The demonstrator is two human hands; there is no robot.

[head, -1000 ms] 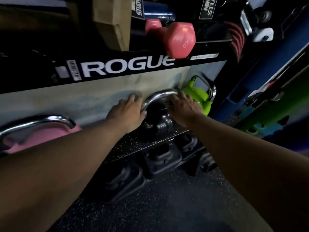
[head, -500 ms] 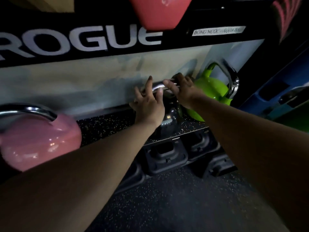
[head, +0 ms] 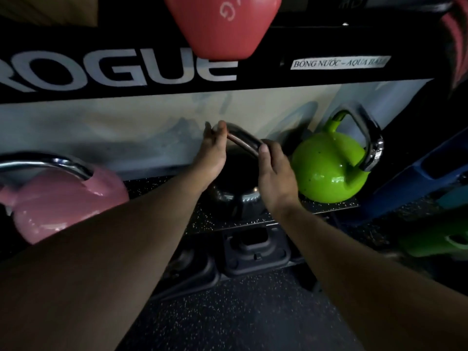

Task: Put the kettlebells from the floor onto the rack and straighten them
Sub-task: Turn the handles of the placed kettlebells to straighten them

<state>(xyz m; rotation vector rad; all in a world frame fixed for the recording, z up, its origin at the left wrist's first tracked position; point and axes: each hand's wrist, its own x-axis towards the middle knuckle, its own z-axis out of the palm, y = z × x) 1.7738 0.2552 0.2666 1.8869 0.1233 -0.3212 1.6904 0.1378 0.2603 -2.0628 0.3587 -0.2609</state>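
Observation:
A black kettlebell [head: 236, 196] with a chrome handle stands on the speckled rack shelf [head: 228, 221], between a pink kettlebell [head: 63, 198] on the left and a green kettlebell [head: 329, 168] on the right. My left hand [head: 211, 154] grips the left end of the black kettlebell's handle. My right hand [head: 274, 173] holds the handle's right end, thumb over the bar. Both forearms hide part of the black bell's body.
A black ROGUE beam [head: 126, 69] crosses above the shelf, with a red dumbbell [head: 222, 24] hanging over it. Black dumbbell heads [head: 253, 249] sit under the shelf. Blue and green gear [head: 430, 173] crowds the right side. Speckled rubber floor [head: 228, 312] lies below.
The view has closed in on the shelf. Both hands have shifted on the black kettlebell's handle, which now slants from upper left to lower right.

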